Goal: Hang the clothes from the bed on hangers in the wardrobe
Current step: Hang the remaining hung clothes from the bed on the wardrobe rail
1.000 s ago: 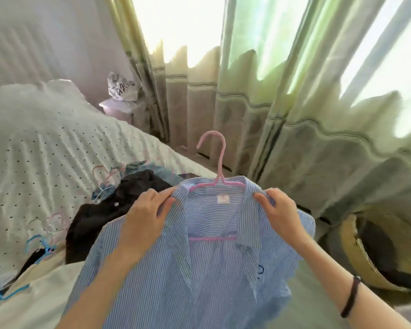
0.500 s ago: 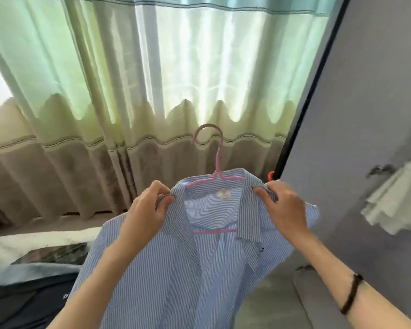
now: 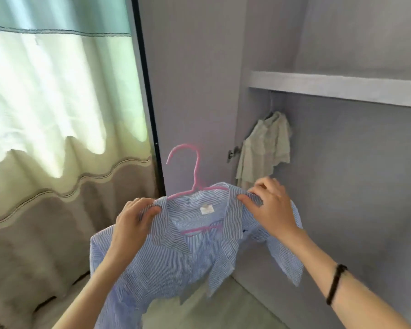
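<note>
Before grey wardrobe (image 3: pixel 365 162), left hand (image 3: pixel 133 224) and right hand (image 3: pixel 271 205) pinch striped shirt (image 3: pixel 176 257) on pink hanger (image 3: pixel 195 172); its white label (image 3: pixel 205 209) is unreadable.

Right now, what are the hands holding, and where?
Both hold the striped shirt on its pink hanger: left hand and right hand each pinch a shoulder beside the collar.

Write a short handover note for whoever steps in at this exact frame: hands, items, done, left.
Left hand: grips the left shoulder of the striped shirt.
Right hand: grips the right shoulder at the collar.
The shirt sits on the pink hanger, hook up and free, held before the open wardrobe.
A pale garment already hangs inside, under the shelf.
Done: shirt on hanger.
Left: hook it inside; the rail itself is not visible.
</note>
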The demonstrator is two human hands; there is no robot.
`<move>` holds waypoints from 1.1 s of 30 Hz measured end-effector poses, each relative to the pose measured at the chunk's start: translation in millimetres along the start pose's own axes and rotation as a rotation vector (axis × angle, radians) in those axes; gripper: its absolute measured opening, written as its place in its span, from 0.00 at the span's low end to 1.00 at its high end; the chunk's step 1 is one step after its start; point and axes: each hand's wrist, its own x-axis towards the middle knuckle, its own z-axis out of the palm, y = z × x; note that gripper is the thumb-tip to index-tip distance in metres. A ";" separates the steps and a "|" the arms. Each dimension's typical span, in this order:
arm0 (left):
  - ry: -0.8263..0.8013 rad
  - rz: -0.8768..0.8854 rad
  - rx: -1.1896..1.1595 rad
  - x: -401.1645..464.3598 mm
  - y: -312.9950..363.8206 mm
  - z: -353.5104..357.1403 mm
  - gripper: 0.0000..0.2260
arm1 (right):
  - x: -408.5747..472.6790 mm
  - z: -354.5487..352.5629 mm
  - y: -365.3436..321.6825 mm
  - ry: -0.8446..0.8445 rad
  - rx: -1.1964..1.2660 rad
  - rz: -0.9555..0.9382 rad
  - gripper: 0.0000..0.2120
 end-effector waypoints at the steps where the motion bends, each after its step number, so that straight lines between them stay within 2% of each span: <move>1: -0.016 0.028 -0.010 8.0 1.7 7.5 0.03 | -2.0 -4.7 6.5 0.024 -0.041 0.012 0.30; 7: -0.137 0.124 -0.079 44.1 13.7 76.6 0.04 | -30.0 -47.9 35.8 -0.060 -0.190 0.208 0.28; 12: -0.284 0.126 0.048 62.6 44.6 155.5 0.11 | -54.0 -82.9 67.8 -0.153 -0.298 0.525 0.26; 16: -0.436 0.354 -0.009 72.1 72.5 207.2 0.20 | -72.5 -106.1 103.5 -0.115 -0.347 0.799 0.24; 22: -0.470 0.687 -0.004 95.4 132.9 285.2 0.20 | -83.9 -129.7 178.2 -0.006 -0.414 1.061 0.26; 25: -0.417 0.823 0.029 121.4 178.9 328.5 0.22 | -79.6 -141.0 221.8 0.080 -0.401 1.155 0.25; 33: -0.061 1.020 0.130 178.8 314.5 406.4 0.26 | -58.8 -170.4 326.1 0.272 -0.311 1.336 0.23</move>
